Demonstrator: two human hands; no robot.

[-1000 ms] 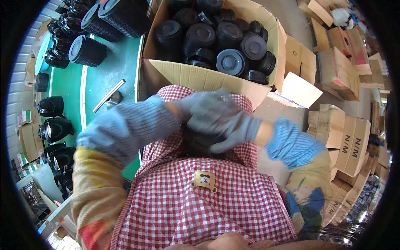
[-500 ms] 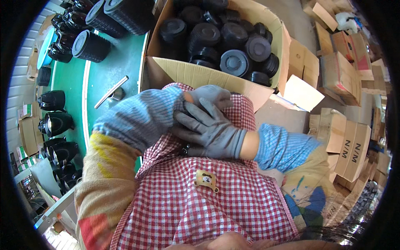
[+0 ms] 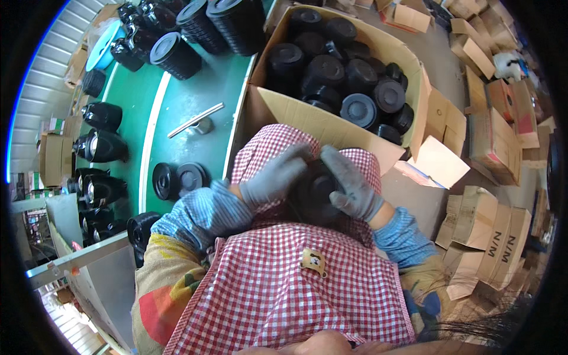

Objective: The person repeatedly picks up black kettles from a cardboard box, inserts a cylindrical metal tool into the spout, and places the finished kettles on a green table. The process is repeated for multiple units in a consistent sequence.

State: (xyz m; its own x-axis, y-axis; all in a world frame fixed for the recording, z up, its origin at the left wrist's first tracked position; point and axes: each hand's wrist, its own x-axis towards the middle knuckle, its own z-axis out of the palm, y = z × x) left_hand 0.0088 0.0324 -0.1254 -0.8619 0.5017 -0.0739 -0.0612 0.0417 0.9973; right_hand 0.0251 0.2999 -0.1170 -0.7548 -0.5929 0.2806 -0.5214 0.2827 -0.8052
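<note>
My left hand (image 3: 277, 179), in a grey glove, reaches over my lap with its fingers stretched out. Opposite it my right hand (image 3: 354, 188), gloved the same way, has its fingers straight and its thumb apart. Between the two hands a dark round lid (image 3: 319, 188) lies over my lap, blurred and partly hidden by the left hand. Both hands are beside its edge; I see no finger wrapped round it, and whether they touch it is unclear. Beneath are my knees in a red-and-white checked apron (image 3: 284, 278).
Ahead stands an open carton (image 3: 331, 133) full of black lids. On the green table (image 3: 177, 139) at left are two loose black discs (image 3: 180, 179), a metal bar (image 3: 195, 120), stacks of black lids (image 3: 177, 56) and glossy black housings (image 3: 100, 145). Cardboard boxes (image 3: 491, 236) crowd the right.
My hands, crossed with the right over the left wrist before, are now apart on either side of the dark lid. The view has shifted, so the table and carton sit farther right and lower.
</note>
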